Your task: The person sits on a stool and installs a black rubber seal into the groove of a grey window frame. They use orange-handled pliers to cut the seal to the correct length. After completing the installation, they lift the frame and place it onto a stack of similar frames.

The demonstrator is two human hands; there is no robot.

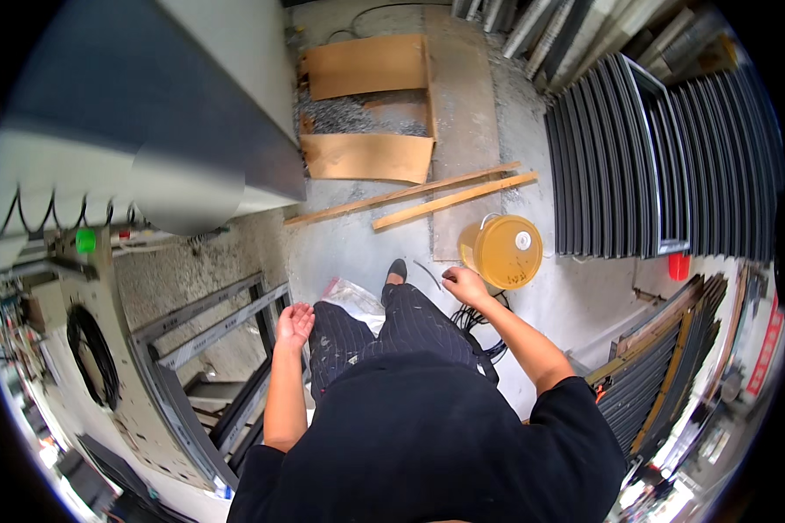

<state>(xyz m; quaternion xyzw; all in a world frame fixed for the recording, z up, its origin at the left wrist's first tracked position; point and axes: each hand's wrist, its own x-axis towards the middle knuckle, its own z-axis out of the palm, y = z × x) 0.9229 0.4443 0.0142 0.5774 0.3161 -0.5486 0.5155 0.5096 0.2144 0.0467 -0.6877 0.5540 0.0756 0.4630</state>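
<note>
Frames [222, 325] of grey metal stood left of the left hand [295, 325], whose fingers were loosely open and empty. A dark strip [428, 273] showed left of the right hand [465, 286], whose fingers curled in; I couldn't tell if they held it. A yellow bucket [497, 253] sat just right of them. This seemed a walking step; a grab called for opening those fingers.

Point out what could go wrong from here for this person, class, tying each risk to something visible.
1. Two wooden strips lie on the floor ahead; a foot might catch or roll on them.
2. Dark cables lie looped near the yellow bucket and could snag a shoe.
3. A pale plastic bag, partly hidden by the legs, seems to lie near that shoe; stepping on it could cause a slip.
</note>
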